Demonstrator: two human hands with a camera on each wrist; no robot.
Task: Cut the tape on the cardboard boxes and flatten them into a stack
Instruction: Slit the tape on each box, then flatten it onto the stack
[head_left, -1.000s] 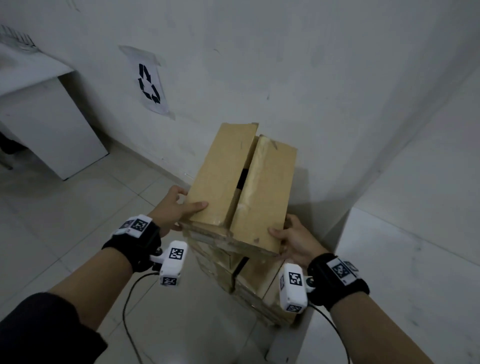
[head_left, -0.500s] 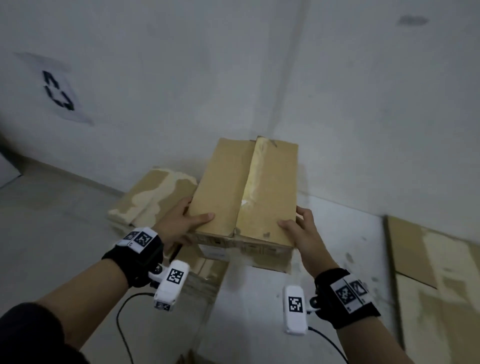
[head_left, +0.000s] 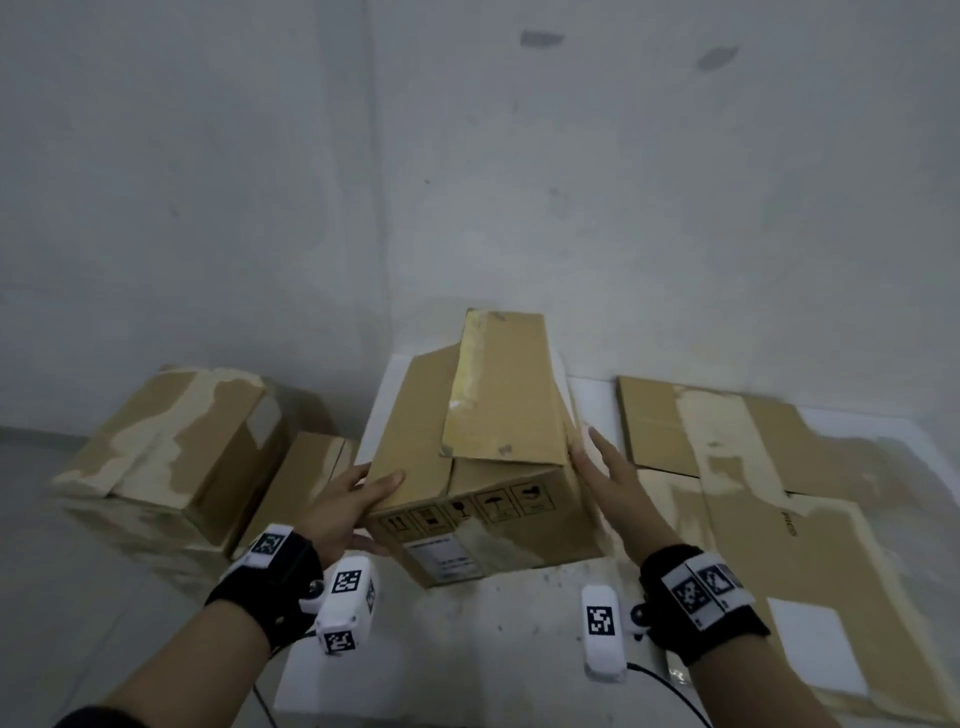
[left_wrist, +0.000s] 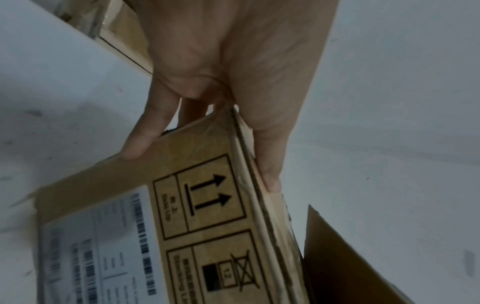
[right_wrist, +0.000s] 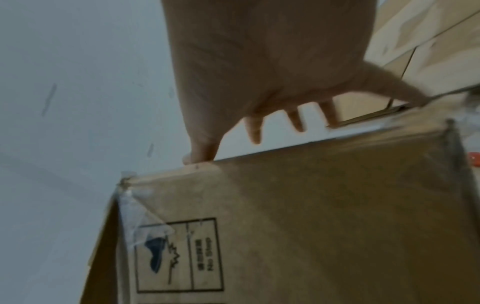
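Cardboard box (head_left: 467, 467) gripped by left hand (head_left: 340, 512), right hand (head_left: 605, 475) fingers spread, label blurred

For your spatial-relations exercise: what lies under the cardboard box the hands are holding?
Under the cardboard box lies a white surface, speckled with marks. The box's underside and the patch directly beneath are covered.

Dim, flat, greyish light; wrist views motion-blurred; head view edge-warped.

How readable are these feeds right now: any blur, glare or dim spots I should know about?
Head view: dim, flat light, wide-angle bending at the edges, glare on the box tape. Left wrist view: label blurred, arrows sharp beside the left hand. Right wrist view: right hand motion-smeared, cardboard soft.
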